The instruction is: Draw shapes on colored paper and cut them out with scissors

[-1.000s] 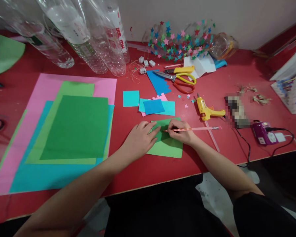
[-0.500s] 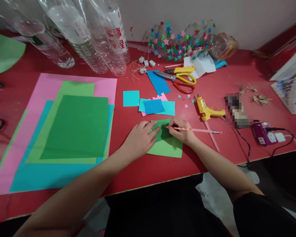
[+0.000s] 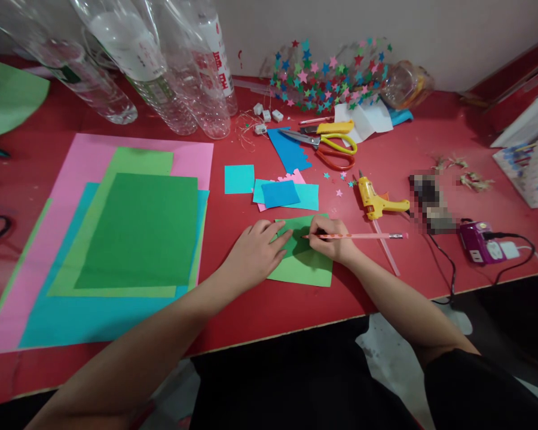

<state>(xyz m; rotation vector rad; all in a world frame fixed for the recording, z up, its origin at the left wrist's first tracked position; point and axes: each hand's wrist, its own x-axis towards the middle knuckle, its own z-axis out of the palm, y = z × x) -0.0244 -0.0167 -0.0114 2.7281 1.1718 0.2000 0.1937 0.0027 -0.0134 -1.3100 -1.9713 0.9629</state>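
A pink pencil is held in my right hand, its tip on the dark green paper and its eraser end pointing right. That dark green piece overlaps a light green sheet on the red table. My left hand lies flat with its fingers apart, fingertips on the left edge of the green papers. Just above the hands are a turquoise square and a small blue rectangle on a turquoise strip.
Stacked coloured sheets cover the left side. Clear plastic bottles stand at the back left. Scissors, a yellow glue gun, a star-covered bottle and a purple power adapter with cables lie beyond and right.
My right hand and the pencil have shifted slightly right and down over the dark green paper. My left hand stays on the papers.
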